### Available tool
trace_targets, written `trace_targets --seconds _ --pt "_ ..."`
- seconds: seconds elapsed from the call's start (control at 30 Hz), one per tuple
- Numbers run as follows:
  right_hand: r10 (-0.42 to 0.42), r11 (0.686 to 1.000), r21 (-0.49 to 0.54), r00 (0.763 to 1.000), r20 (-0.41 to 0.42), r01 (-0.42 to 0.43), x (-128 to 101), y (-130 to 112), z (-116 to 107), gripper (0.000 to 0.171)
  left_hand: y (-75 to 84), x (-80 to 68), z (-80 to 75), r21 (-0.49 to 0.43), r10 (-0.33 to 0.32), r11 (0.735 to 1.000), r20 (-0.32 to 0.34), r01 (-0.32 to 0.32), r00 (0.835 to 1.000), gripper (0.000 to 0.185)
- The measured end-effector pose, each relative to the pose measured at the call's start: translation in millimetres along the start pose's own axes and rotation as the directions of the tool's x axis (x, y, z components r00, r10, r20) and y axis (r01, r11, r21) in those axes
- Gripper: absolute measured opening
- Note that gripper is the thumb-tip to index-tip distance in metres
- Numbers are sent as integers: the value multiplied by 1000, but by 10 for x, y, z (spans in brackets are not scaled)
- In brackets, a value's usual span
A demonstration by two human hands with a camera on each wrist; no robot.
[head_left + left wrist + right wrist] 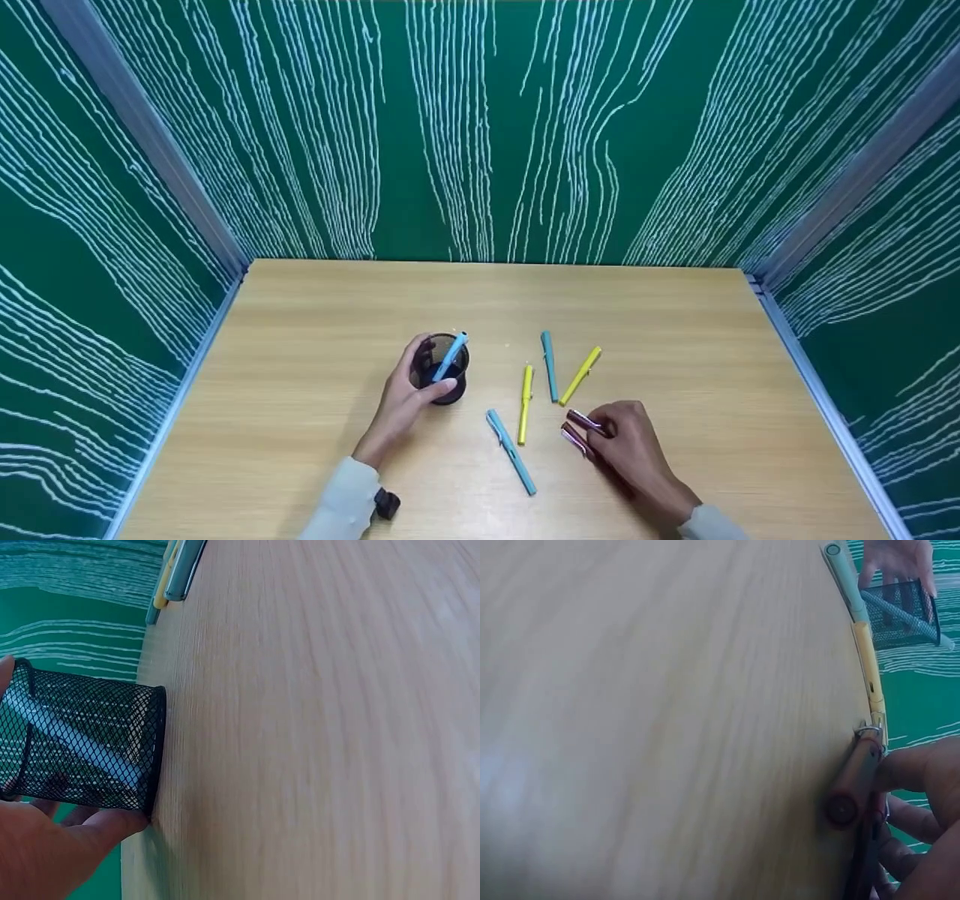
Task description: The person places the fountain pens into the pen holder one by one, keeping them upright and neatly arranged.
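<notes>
My left hand grips a black mesh cup standing at the table's centre-left, thumb on its near side and fingers round the far side. A light blue pen leans inside the cup. In the left wrist view the mesh cup shows that pen through the mesh, with my thumb against its wall. My right hand pinches two maroon pens lying on the table. In the right wrist view my fingers press one maroon pen by its end.
Loose pens lie between my hands: a teal one, two yellow ones and a light blue one. The wooden table is walled by green panels on three sides.
</notes>
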State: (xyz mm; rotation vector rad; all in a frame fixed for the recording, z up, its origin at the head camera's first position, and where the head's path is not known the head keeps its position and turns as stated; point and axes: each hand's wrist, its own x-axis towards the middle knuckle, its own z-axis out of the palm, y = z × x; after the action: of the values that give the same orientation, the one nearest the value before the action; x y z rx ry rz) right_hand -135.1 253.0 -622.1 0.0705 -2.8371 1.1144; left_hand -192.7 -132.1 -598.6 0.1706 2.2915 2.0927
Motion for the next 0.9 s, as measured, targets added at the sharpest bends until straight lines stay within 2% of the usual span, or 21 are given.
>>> trace_targets --seconds 0.13,0.23,0.57,0.9 --pt "2 1000 -13 1000 16 -2 12 -28 -50 17 -2 -1 3 -2 -26 1000 -3 26 1000 91" --pt "12 1000 -4 1000 17 -12 27 -69 -125 14 -9 3 5 0 -22 1000 4 22 1000 91" --pt "-22 998 64 998 -55 25 176 -197 -431 15 -12 -2 -11 17 -13 1000 5 13 1000 92" --pt "-69 993 90 993 -99 78 335 -327 -542 15 6 -8 -3 8 -10 1000 9 9 1000 94"
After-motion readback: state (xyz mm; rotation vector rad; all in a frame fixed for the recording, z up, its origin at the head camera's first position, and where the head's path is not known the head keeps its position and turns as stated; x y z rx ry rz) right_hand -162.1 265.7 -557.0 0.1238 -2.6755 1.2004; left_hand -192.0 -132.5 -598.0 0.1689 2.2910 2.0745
